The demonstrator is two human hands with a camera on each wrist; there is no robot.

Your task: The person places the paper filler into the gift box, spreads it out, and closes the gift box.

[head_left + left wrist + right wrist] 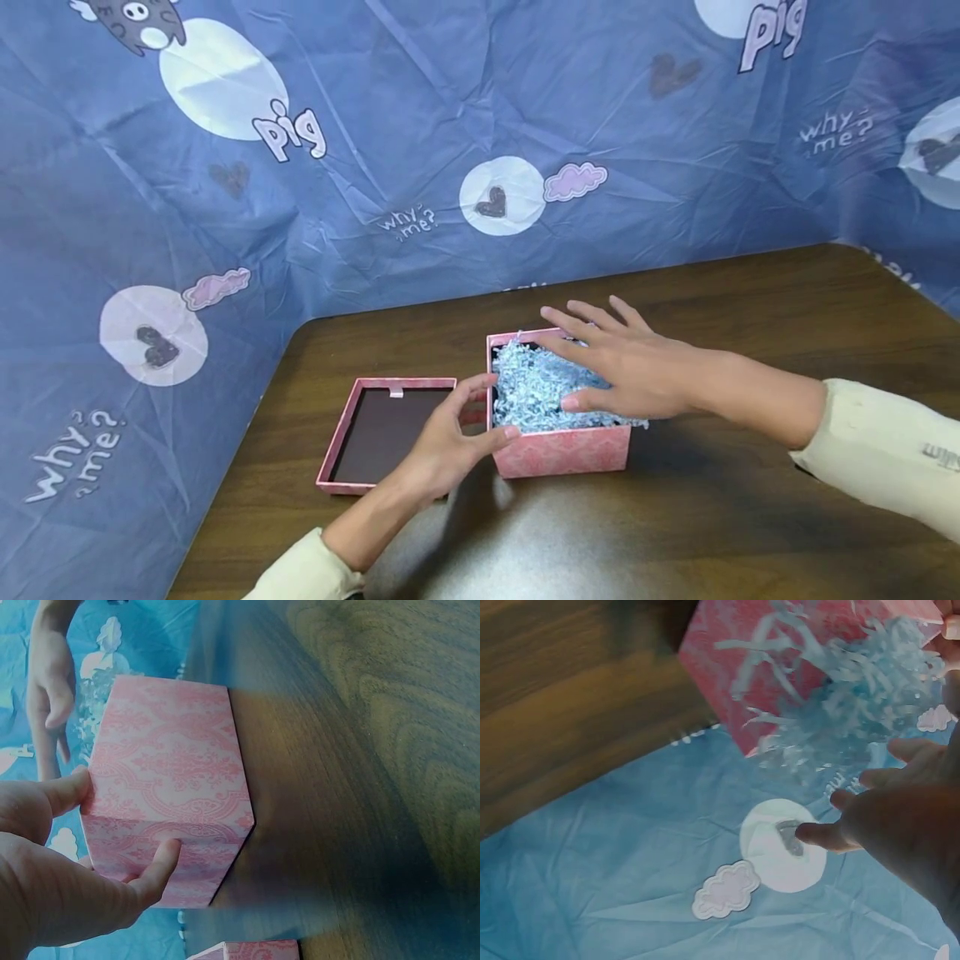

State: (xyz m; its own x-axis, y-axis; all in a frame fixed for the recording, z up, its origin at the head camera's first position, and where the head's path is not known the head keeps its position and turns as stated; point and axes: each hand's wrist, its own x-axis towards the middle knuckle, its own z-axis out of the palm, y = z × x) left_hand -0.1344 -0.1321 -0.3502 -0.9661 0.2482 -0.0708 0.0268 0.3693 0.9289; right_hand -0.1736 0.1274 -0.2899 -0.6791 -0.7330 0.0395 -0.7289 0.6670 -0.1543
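Observation:
A pink patterned box (562, 454) stands on the table, filled with light blue shredded paper (540, 383) that spills a little over its right rim. My left hand (446, 442) grips the box at its front left corner, thumb by the front edge and the other fingers along the left side. In the left wrist view, those fingers press the patterned wall (165, 757). My right hand (637, 367) is over the shredded paper with its fingers spread. The right wrist view shows strands of the paper (855, 697) beside that hand (900, 802).
Left of the box lies its pink-edged lid (330, 450), dark inside face up, with a small pale tab (396, 392) at the far edge. A brown wooden table (750, 308) lies underneath. Blue printed cloth (405, 108) hangs behind and at both sides.

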